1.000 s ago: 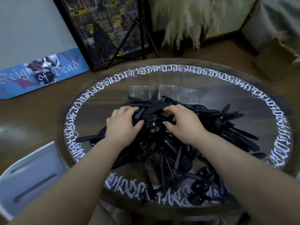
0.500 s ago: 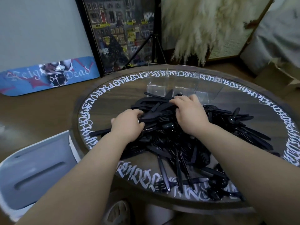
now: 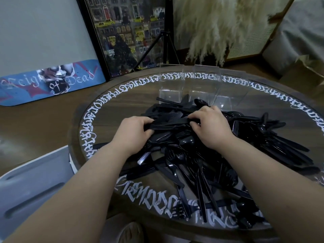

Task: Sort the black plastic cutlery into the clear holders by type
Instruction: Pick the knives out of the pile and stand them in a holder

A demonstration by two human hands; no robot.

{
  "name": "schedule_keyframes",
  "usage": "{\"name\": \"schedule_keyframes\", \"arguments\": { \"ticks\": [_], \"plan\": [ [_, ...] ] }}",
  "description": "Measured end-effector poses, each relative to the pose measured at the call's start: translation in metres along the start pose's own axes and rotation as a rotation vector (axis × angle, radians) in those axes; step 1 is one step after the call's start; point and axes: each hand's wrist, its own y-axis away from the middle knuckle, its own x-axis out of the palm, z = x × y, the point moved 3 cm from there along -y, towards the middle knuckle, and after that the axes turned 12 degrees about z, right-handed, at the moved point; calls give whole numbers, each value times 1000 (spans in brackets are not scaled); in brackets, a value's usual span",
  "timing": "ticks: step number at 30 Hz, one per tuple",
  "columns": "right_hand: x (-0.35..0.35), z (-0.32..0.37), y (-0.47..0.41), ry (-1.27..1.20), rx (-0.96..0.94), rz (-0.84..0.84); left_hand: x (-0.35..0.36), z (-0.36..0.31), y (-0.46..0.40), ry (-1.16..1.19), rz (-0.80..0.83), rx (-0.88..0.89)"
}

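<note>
Both hands have slid a little farther up the pile toward the clear holders (image 3: 198,86) since a moment ago, and the head has tipped up, so more of the room behind shows. The left hand (image 3: 135,132) has its grip curled around a few flat black knives (image 3: 168,122) at the top of the heap. The right hand (image 3: 210,127) has its fingers curled down onto the other end of that same bunch, pinching them. This looks like gathering knives together into one bundle, so the sorting has only just begun.

All the black plastic cutlery (image 3: 201,155) lies in one big mixed pile in the middle of the round table (image 3: 108,109): forks, spoons and knives all jumbled. The three holders stand side by side just behind the pile, and they look empty.

White fancy lettering runs around the table's rim, but I cannot read it. A blue skateboard deck (image 3: 49,83) on the floor says "Reign of Dead".
</note>
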Motion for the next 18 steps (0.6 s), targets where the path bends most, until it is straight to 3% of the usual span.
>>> {"name": "schedule_keyframes", "arguments": {
  "ticks": [11,18],
  "plan": [
    [-18,9,8,-174,-77,-66,-30,11,25,94,-50,-12],
    [-25,12,13,-772,30,-2,-32,1,33,314,-14,-1]
  ]
}}
